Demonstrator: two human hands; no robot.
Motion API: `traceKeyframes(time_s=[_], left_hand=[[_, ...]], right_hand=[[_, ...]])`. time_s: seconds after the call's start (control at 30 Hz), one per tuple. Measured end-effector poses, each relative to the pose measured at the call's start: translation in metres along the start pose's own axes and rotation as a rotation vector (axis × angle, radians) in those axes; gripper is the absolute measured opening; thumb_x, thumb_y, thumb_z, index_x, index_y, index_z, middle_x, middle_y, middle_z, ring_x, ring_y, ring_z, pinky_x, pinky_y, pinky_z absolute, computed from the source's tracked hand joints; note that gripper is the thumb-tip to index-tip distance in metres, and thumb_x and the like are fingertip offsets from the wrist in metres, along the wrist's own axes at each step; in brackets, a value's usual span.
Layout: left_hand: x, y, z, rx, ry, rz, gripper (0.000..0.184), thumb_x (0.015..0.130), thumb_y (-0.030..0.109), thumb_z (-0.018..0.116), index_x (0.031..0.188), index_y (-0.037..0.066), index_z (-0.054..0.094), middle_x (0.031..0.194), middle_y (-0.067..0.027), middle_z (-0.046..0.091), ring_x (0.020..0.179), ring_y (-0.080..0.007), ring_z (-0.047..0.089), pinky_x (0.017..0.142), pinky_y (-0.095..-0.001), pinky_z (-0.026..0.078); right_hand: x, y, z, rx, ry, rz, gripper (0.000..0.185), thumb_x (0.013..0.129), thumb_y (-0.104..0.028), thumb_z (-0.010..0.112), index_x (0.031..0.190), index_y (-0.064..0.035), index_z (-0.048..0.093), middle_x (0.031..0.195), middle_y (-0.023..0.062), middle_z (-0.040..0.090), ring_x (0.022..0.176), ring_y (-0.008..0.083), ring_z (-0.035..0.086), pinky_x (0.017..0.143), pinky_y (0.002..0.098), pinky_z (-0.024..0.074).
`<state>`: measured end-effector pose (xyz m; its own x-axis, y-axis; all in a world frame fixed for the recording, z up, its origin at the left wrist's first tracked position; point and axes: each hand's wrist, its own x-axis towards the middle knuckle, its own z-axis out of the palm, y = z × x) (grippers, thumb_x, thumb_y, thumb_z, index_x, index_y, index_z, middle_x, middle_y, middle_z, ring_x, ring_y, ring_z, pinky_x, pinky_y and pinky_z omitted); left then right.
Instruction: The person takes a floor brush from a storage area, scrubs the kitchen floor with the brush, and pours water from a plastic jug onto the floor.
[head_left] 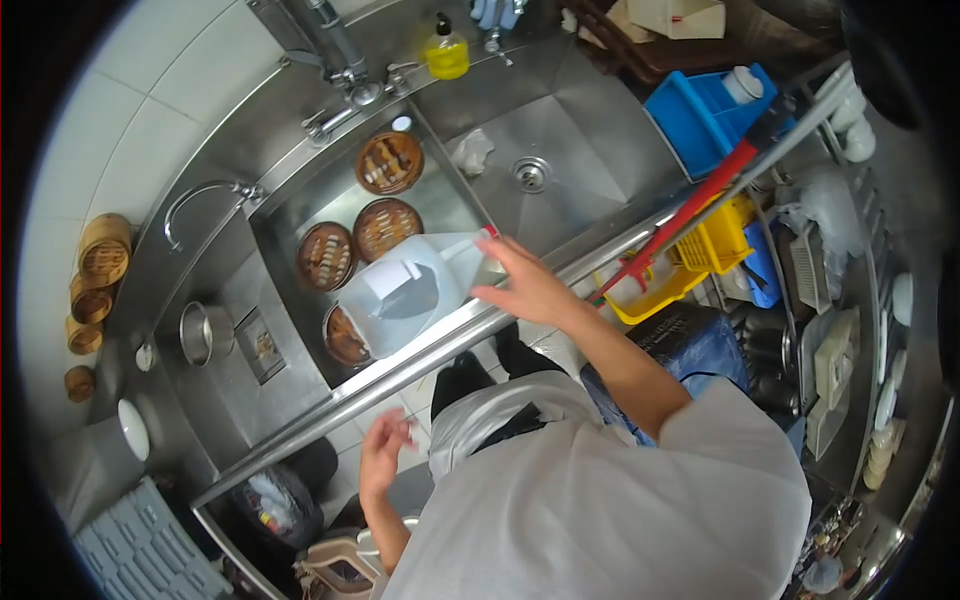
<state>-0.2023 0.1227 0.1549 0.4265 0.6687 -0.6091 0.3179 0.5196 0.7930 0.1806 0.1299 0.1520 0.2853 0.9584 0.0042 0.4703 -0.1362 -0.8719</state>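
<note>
A translucent plastic jug [405, 300] with a white label and a red cap [488, 232] lies tilted over the middle sink basin, near the front rim. My right hand [525, 283] is beside its capped end, thumb and fingers apart; whether the fingertips touch the jug is unclear. My left hand [386, 440] hangs in front of the sink, fingers loosely bent and apart, with nothing in it. Inside the basin are several round brown baskets, among them one at the back [390, 163], one at the left [326, 256] and one partly hidden by the jug [345, 336].
A metal rail [400, 373] runs along the sink front. Behind the sink stand a faucet [366, 95] and a yellow soap bottle [446, 55]. A metal pot [205, 333] sits at left. Blue [700, 110] and yellow bins [715, 240] and a red-handled tool [690, 205] are at right.
</note>
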Motion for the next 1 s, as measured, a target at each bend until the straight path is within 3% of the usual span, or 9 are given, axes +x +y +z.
traceKeyframes(time_s=[0.07, 0.13, 0.23, 0.4, 0.57, 0.67, 0.7, 0.8, 1.0], left_hand=[[0.024, 0.036, 0.020, 0.182, 0.267, 0.140, 0.048, 0.090, 0.013, 0.066, 0.133, 0.000, 0.050, 0.120, -0.0170, 0.060, 0.107, -0.0235, 0.061, 0.087, -0.0340, 0.051], [0.069, 0.044, 0.018, 0.575, 0.493, 0.433, 0.065, 0.086, 0.013, 0.069, 0.143, 0.004, 0.040, 0.139, -0.0240, 0.045, 0.128, -0.0321, 0.048, 0.105, -0.0420, 0.041], [0.156, 0.022, -0.011, 0.870, 0.543, 0.310, 0.088, 0.082, 0.017, 0.072, 0.151, 0.000, 0.020, 0.150, -0.0311, 0.028, 0.139, -0.0392, 0.034, 0.115, -0.0450, 0.027], [0.256, -0.003, -0.051, 0.698, 0.229, 0.102, 0.107, 0.079, 0.020, 0.074, 0.146, -0.013, -0.002, 0.148, -0.0382, 0.025, 0.140, -0.0439, 0.031, 0.116, -0.0393, 0.027], [0.324, -0.054, -0.074, 0.928, 0.197, -0.050, 0.057, 0.090, 0.025, 0.060, 0.135, -0.006, 0.043, 0.126, -0.0356, 0.055, 0.123, -0.0442, 0.052, 0.107, -0.0450, 0.040], [0.370, -0.075, -0.103, 1.467, -0.332, -0.011, 0.049, 0.094, 0.027, 0.054, 0.136, 0.002, 0.047, 0.132, -0.0334, 0.052, 0.125, -0.0446, 0.050, 0.107, -0.0460, 0.040], [0.361, -0.090, -0.101, 1.476, 0.059, 0.261, 0.046, 0.094, 0.030, 0.052, 0.133, 0.004, 0.053, 0.136, -0.0298, 0.050, 0.125, -0.0427, 0.050, 0.107, -0.0464, 0.039], [0.344, -0.029, -0.106, 1.500, -0.274, 0.032, 0.048, 0.093, 0.031, 0.055, 0.132, 0.003, 0.052, 0.140, -0.0288, 0.047, 0.128, -0.0426, 0.047, 0.108, -0.0457, 0.039], [0.320, -0.008, -0.152, -0.454, -0.211, -0.033, 0.043, 0.091, 0.036, 0.062, 0.125, 0.011, 0.056, 0.123, -0.0080, 0.061, 0.111, -0.0273, 0.058, 0.094, -0.0483, 0.046]], right_hand=[[0.062, -0.005, 0.031, -0.225, 0.131, -0.280, 0.066, 0.081, -0.028, 0.075, 0.136, -0.0056, 0.048, 0.116, 0.0182, 0.064, 0.116, 0.0317, 0.058, 0.109, 0.0444, 0.0332], [0.104, 0.008, 0.061, -0.379, -0.531, 0.073, 0.083, 0.078, -0.034, 0.077, 0.145, -0.0086, 0.035, 0.118, 0.0206, 0.063, 0.121, 0.0376, 0.052, 0.111, 0.0469, 0.0239], [0.130, 0.014, 0.082, -0.424, -0.687, 0.043, 0.091, 0.078, -0.031, 0.077, 0.150, -0.0103, 0.026, 0.115, 0.0182, 0.063, 0.115, 0.0365, 0.053, 0.106, 0.0490, 0.0285], [0.118, 0.076, 0.105, -0.566, -0.133, -0.424, 0.098, 0.076, -0.023, 0.078, 0.154, -0.0142, 0.018, 0.109, 0.0108, 0.061, 0.109, 0.0294, 0.052, 0.102, 0.0491, 0.0318], [0.112, 0.103, 0.132, -0.768, -0.074, -0.429, 0.101, 0.076, -0.026, 0.079, 0.154, -0.0130, 0.016, 0.109, 0.0125, 0.061, 0.108, 0.0302, 0.054, 0.103, 0.0528, 0.0330], [0.104, 0.095, 0.146, -0.830, -0.159, -0.285, 0.098, 0.079, -0.026, 0.076, 0.154, -0.0129, 0.013, 0.113, 0.0139, 0.061, 0.110, 0.0313, 0.053, 0.104, 0.0530, 0.0322], [0.100, 0.085, 0.149, -0.842, -0.160, -0.269, 0.098, 0.079, -0.026, 0.076, 0.154, -0.0129, 0.013, 0.113, 0.0139, 0.061, 0.110, 0.0313, 0.053, 0.104, 0.0530, 0.0322], [0.099, 0.053, 0.159, -0.783, -0.248, -0.062, 0.094, 0.083, -0.023, 0.071, 0.155, -0.0149, 0.011, 0.117, 0.0168, 0.061, 0.116, 0.0338, 0.052, 0.106, 0.0533, 0.0297], [0.120, 0.025, 0.177, -0.349, -0.060, 0.456, 0.084, 0.076, -0.029, 0.068, 0.151, -0.0190, 0.030, 0.122, 0.0212, 0.061, 0.124, 0.0385, 0.049, 0.111, 0.0531, 0.0239]])
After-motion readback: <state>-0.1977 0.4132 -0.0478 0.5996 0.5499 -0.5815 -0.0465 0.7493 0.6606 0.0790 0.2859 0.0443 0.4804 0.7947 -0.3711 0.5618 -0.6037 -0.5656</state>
